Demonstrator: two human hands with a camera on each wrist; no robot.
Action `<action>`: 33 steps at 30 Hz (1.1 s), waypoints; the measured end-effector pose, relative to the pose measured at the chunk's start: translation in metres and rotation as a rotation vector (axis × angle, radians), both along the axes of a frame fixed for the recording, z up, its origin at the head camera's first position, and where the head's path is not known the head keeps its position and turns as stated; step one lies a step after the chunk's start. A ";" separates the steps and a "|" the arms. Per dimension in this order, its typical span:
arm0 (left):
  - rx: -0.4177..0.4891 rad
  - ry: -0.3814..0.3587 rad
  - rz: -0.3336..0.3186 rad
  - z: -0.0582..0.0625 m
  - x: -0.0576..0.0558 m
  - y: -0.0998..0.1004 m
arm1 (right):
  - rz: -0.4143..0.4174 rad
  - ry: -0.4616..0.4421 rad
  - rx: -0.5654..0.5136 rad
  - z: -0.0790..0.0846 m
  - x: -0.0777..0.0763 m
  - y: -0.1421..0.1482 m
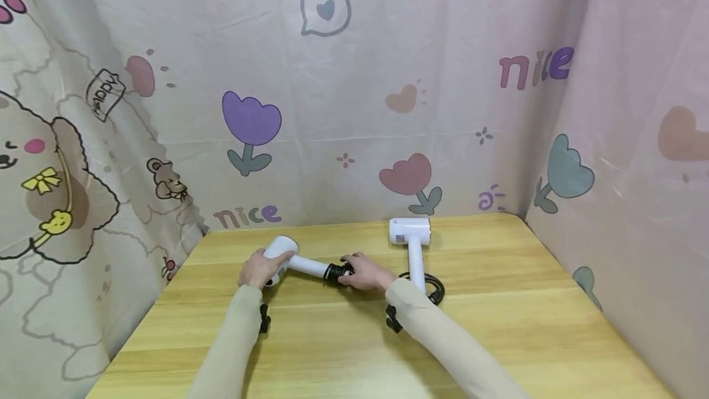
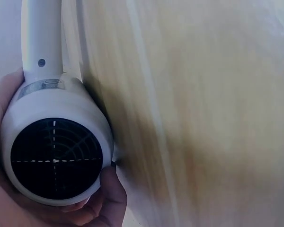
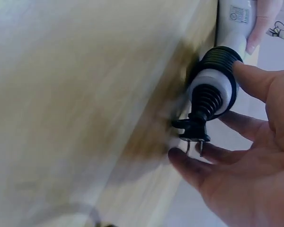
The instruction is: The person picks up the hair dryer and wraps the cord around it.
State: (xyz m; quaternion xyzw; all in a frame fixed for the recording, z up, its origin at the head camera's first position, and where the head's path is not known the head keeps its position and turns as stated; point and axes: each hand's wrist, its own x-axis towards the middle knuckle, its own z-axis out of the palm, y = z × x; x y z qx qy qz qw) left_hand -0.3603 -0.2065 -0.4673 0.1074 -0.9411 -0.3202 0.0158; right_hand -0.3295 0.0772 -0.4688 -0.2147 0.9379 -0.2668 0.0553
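A white hair dryer point(image 1: 309, 265) lies across the left middle of the table, its handle pointing right. My left hand point(image 1: 256, 268) grips its barrel, thumb over the top; in the left wrist view the dark round grille point(image 2: 56, 158) faces the camera. Around the handle's end the black power cord point(image 1: 334, 273) is wound in tight coils. My right hand point(image 1: 370, 272) holds the coiled end, its thumb on the coils and its other fingers beneath. A two-pin plug point(image 3: 195, 131) hangs from that end, close to the right fingertips in the right wrist view.
A second white hair dryer point(image 1: 415, 260) lies to the right, partly behind the right forearm, with its black cord point(image 1: 439, 291) looped beside the handle. The wooden table point(image 1: 498, 325) is bordered by printed cloth point(image 1: 343, 79) at the back and sides.
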 end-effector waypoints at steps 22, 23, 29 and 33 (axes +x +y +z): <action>-0.354 0.412 -0.055 0.009 0.002 0.031 | -0.071 -0.013 0.100 0.052 0.001 0.070; -0.363 0.411 -0.068 0.010 0.003 0.035 | -0.067 0.011 0.105 0.054 -0.002 0.075; -0.384 0.386 -0.179 0.016 0.008 0.065 | -0.069 0.237 0.162 0.055 -0.025 0.105; -0.381 0.385 -0.234 0.012 0.013 0.086 | -0.104 0.382 0.221 0.049 -0.038 0.124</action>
